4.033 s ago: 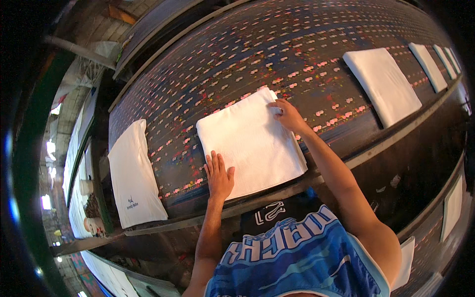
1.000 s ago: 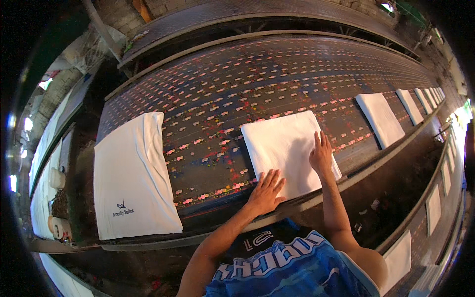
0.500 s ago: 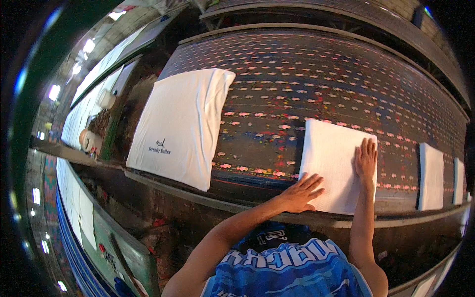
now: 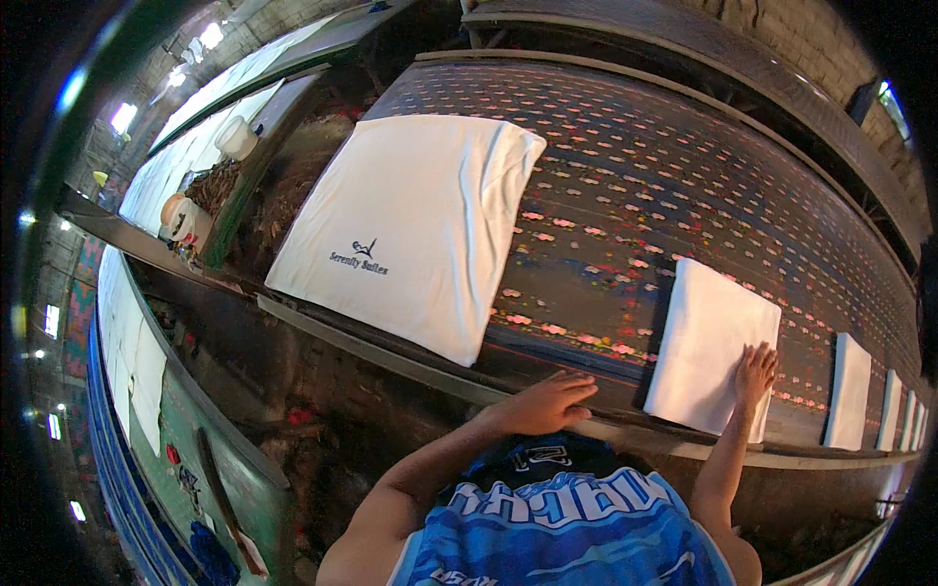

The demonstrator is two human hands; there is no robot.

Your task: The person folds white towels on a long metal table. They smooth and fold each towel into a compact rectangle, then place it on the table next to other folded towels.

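A folded white cloth (image 4: 711, 337), like a towel, lies flat near the front edge of the long dark table (image 4: 586, 293). On its right side rests my right hand (image 4: 756, 375), palm down with fingers stretched out. My left hand (image 4: 547, 402) hovers by the table's front edge, left of that cloth and apart from it, its fingers extended and holding nothing. Further left lies a larger white cloth (image 4: 401, 215) with a dark printed emblem near its lower edge and some creases along its right side.
Several more folded white cloths (image 4: 848, 391) sit in a row toward the right. Pink floral marks cover the tabletop. At the left stand white buckets (image 4: 235, 139) beside another table, and a green board (image 4: 215, 439) with a dark stick on it. A rail (image 4: 381, 342) borders my table.
My left hand has come off the folded cloth and moved left. My right hand has slid nearer along its right side. The view has shifted, so the cloths appear displaced.
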